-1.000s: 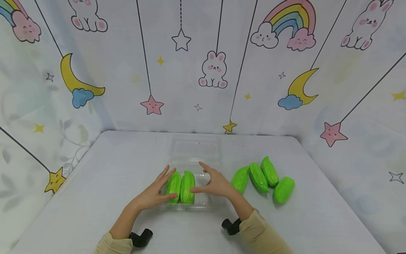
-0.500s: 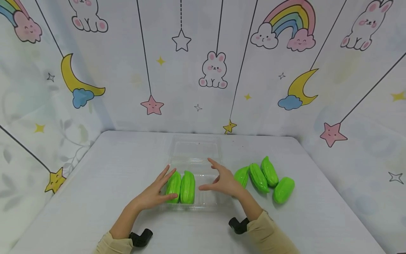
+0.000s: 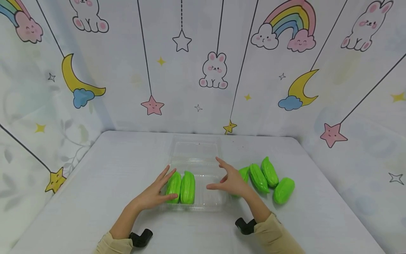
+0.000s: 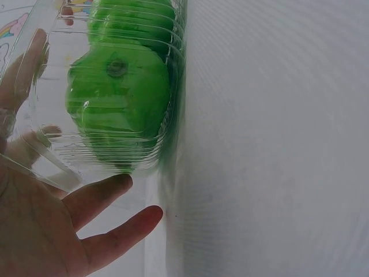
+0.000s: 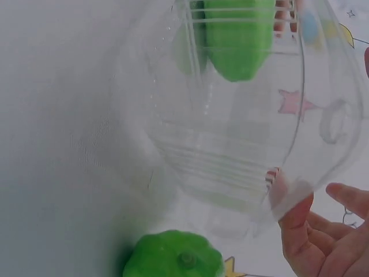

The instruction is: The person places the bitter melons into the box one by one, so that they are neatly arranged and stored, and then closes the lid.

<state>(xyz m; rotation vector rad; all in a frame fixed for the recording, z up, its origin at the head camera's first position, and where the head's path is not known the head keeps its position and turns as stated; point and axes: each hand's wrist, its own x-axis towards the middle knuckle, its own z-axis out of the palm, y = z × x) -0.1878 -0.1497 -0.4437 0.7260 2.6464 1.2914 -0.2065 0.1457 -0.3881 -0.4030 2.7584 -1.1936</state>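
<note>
White tabletop bears a clear box of green gourds, seemingly steadied by the spread left hand at nine o'clock, the empty right hand splayed at three.

Vivid green on the vegetables, the box crystal clear! White table, beige sleeves, black wrist cameras, and a white backdrop printed with pink stars, yellow moons, blue clouds, striped rainbows, pink-pawed white rabbits!

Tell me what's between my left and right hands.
From the left hand rightward, the head view shows two green vegetables side by side in the clear container, then its bare floor toward the right hand.
</note>
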